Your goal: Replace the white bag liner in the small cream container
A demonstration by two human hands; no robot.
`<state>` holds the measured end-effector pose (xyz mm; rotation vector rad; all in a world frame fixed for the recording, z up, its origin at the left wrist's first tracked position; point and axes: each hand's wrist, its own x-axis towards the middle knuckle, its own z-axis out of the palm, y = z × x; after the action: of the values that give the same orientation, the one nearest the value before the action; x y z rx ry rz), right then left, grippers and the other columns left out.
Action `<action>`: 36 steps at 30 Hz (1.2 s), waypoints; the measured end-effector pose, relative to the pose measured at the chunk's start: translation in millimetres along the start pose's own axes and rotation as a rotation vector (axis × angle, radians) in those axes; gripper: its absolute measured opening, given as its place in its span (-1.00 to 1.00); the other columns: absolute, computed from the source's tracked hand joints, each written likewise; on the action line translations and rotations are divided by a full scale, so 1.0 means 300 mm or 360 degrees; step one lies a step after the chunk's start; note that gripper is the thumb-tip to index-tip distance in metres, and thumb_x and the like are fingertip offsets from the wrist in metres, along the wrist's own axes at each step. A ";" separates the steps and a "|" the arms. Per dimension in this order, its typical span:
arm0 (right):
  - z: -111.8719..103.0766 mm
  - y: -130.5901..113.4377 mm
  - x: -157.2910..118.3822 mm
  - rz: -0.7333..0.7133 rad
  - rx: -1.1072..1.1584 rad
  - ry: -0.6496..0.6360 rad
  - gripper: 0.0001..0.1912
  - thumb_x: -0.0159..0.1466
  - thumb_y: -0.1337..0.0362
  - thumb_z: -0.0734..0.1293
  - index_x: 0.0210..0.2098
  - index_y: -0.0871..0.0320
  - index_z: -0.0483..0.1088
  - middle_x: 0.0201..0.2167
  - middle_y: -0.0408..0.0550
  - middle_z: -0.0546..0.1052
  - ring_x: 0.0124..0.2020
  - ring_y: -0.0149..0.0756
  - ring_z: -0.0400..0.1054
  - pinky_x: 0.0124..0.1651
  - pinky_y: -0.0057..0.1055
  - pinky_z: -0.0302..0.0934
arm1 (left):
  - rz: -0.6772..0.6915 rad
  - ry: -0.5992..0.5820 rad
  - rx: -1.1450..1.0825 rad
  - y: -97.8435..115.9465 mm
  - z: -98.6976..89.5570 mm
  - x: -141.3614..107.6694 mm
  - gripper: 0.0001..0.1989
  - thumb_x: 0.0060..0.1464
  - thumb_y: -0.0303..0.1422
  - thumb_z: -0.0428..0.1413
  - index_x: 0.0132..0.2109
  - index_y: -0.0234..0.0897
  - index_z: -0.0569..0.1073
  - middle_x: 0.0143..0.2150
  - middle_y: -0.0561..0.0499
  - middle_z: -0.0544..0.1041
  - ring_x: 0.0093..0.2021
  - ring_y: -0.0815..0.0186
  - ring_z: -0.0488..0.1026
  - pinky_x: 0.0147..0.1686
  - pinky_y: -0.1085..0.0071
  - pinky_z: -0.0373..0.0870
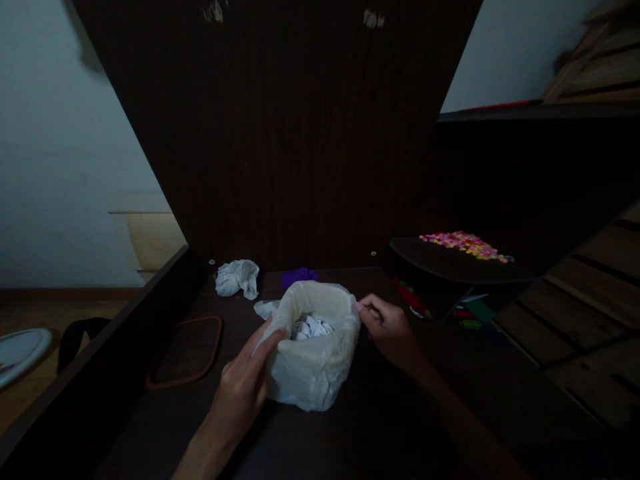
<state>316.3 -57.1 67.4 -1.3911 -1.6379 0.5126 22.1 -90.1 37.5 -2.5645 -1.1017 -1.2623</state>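
A small bin draped with a white plastic bag (313, 373) stands on the dark surface in front of me, the bag folded over its rim. Crumpled paper (311, 327) lies inside. My left hand (245, 377) is closed over the bin's left rim, its thumb at the inner edge and the bag beneath it; some fingers are hidden. At the right rim, my right hand (385, 327) pinches the bag's edge. A brown rounded rectangular ring (218, 340) lies flat to the left of the bin.
Behind the bin are a crumpled white plastic bag (237, 278) and a purple cloth-like item (299, 275). Small pink and yellow pieces (465, 245) cover part of a dark corner shelf (420, 253) at right. A raised side board (95, 340) borders the left.
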 end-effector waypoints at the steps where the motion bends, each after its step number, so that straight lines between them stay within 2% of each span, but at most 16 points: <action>1: 0.002 0.006 0.001 -0.0024 -0.0040 0.0008 -0.68 0.33 0.07 0.23 -0.46 0.11 0.35 -0.67 -0.27 0.23 -0.63 -0.40 0.13 -0.56 -0.46 -0.01 | -0.0030 0.0004 -0.0020 0.002 -0.001 0.005 -0.35 0.13 -0.73 -0.13 0.32 -0.24 0.29 0.32 -0.16 0.41 0.33 0.26 0.37 0.24 0.39 0.40; 4: -0.004 0.003 -0.011 -0.0094 -0.0121 0.0175 -0.72 0.35 0.11 0.25 -0.42 0.12 0.38 -0.61 -0.24 0.30 -0.60 -0.40 0.18 -0.53 -0.46 0.04 | -0.0168 0.0029 -0.0077 0.027 -0.010 0.023 -0.40 0.26 -0.66 -0.11 0.37 -0.14 0.22 0.41 -0.09 0.31 0.36 0.28 0.32 0.26 0.36 0.39; 6: -0.021 -0.020 -0.032 -0.0221 -0.0135 0.0267 -0.77 0.36 0.15 0.26 -0.37 0.13 0.39 -0.57 -0.23 0.33 -0.57 -0.41 0.21 -0.50 -0.47 0.08 | -0.0235 0.0019 -0.0063 0.054 -0.022 0.036 -0.45 0.34 -0.58 -0.10 0.38 -0.06 0.21 0.50 -0.05 0.11 0.43 0.21 0.21 0.25 0.29 0.41; 9: -0.050 -0.071 -0.063 -0.0497 -0.0147 0.0086 -0.85 0.39 0.21 0.28 -0.27 0.12 0.41 -0.51 -0.23 0.34 -0.54 -0.42 0.23 -0.45 -0.49 0.13 | -0.0211 -0.0071 -0.0031 0.097 -0.041 0.055 -0.50 0.39 -0.43 -0.06 0.40 -0.02 0.21 0.57 -0.04 -0.22 0.50 0.01 -0.02 0.25 0.07 0.40; 12: -0.064 -0.108 -0.074 -0.0617 -0.0178 -0.0179 -0.88 0.43 0.27 0.26 -0.11 0.09 0.44 -0.38 -0.17 0.44 -0.41 -0.40 0.34 -0.34 -0.50 0.20 | -0.0105 -0.0190 -0.0091 0.122 -0.050 0.072 -0.50 0.38 -0.37 0.01 0.40 -0.03 0.22 0.57 -0.09 -0.38 0.51 -0.12 -0.11 0.27 -0.05 0.33; 15: -0.063 -0.115 -0.062 -0.0647 -0.0144 -0.0358 -0.81 0.47 0.31 0.21 -0.07 0.07 0.45 -0.24 -0.10 0.52 -0.23 -0.33 0.43 -0.18 -0.46 0.27 | -0.0023 -0.0261 -0.0180 0.123 -0.044 0.086 -0.53 0.35 -0.45 0.04 0.34 -0.01 0.34 0.57 -0.07 -0.27 0.50 -0.08 -0.02 0.30 -0.03 0.30; 17: -0.059 -0.108 -0.051 -0.0653 -0.0107 -0.0373 -0.82 0.47 0.30 0.20 -0.13 0.09 0.45 -0.25 -0.08 0.53 -0.22 -0.31 0.44 -0.16 -0.43 0.27 | 0.0014 -0.0216 -0.0273 0.113 -0.037 0.091 -0.55 0.33 -0.54 0.03 0.25 -0.01 0.44 0.55 -0.05 -0.10 0.47 0.00 0.08 0.30 0.02 0.31; 21: -0.052 -0.094 -0.035 -0.0622 -0.0129 -0.0235 -0.82 0.46 0.31 0.21 -0.22 0.10 0.44 -0.34 -0.10 0.52 -0.31 -0.30 0.42 -0.23 -0.43 0.25 | -0.0071 0.0002 -0.0498 0.091 -0.033 0.090 -0.60 0.28 -0.63 0.02 0.06 -0.08 0.56 0.44 -0.06 0.21 0.36 0.13 0.30 0.21 0.21 0.43; 24: -0.046 -0.084 -0.024 -0.0599 -0.0183 -0.0107 -0.82 0.44 0.31 0.22 -0.27 0.10 0.43 -0.39 -0.11 0.51 -0.36 -0.29 0.42 -0.26 -0.41 0.24 | -0.0244 0.0018 -0.0568 0.080 -0.045 0.084 -0.73 0.29 -0.57 0.05 -0.08 -0.15 0.56 0.34 -0.09 0.33 0.22 0.18 0.45 0.08 0.32 0.50; 27: -0.036 -0.068 -0.010 -0.0564 -0.0234 0.0014 -0.82 0.42 0.29 0.23 -0.30 0.11 0.41 -0.44 -0.12 0.50 -0.42 -0.31 0.39 -0.30 -0.41 0.23 | -0.0320 -0.0035 -0.0606 0.069 -0.063 0.080 -0.79 0.32 -0.52 0.01 -0.16 -0.19 0.52 0.26 -0.12 0.39 0.11 0.21 0.50 0.03 0.34 0.51; 31: -0.025 -0.056 -0.001 -0.0489 -0.0295 0.0107 -0.81 0.41 0.29 0.23 -0.33 0.11 0.41 -0.45 -0.11 0.50 -0.46 -0.33 0.35 -0.33 -0.41 0.24 | -0.0298 -0.0041 -0.0558 0.058 -0.071 0.082 -0.81 0.31 -0.48 -0.01 -0.22 -0.22 0.48 0.21 -0.14 0.41 0.05 0.20 0.50 0.01 0.33 0.51; 35: -0.036 -0.079 -0.039 -0.0460 -0.0279 0.0225 -0.88 0.41 0.25 0.26 -0.19 0.11 0.43 -0.46 -0.14 0.46 -0.50 -0.36 0.32 -0.40 -0.44 0.24 | -0.0234 0.0024 -0.0449 0.063 -0.057 0.093 -0.99 0.24 -0.41 0.14 -0.20 -0.22 0.46 0.22 -0.16 0.38 0.15 0.12 0.43 0.11 0.23 0.47; 36: -0.043 -0.090 -0.057 -0.0511 -0.0261 0.0182 -0.88 0.40 0.23 0.27 -0.13 0.10 0.42 -0.45 -0.14 0.45 -0.50 -0.37 0.33 -0.42 -0.44 0.24 | -0.0213 0.0022 -0.0429 0.066 -0.053 0.096 -0.93 0.23 -0.40 0.16 -0.12 -0.22 0.47 0.25 -0.17 0.35 0.21 0.10 0.40 0.15 0.20 0.45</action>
<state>311.4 -83.5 89.0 -1.2156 -1.7958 0.1125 35.6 -94.1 73.2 -2.7027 -1.1930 -1.5564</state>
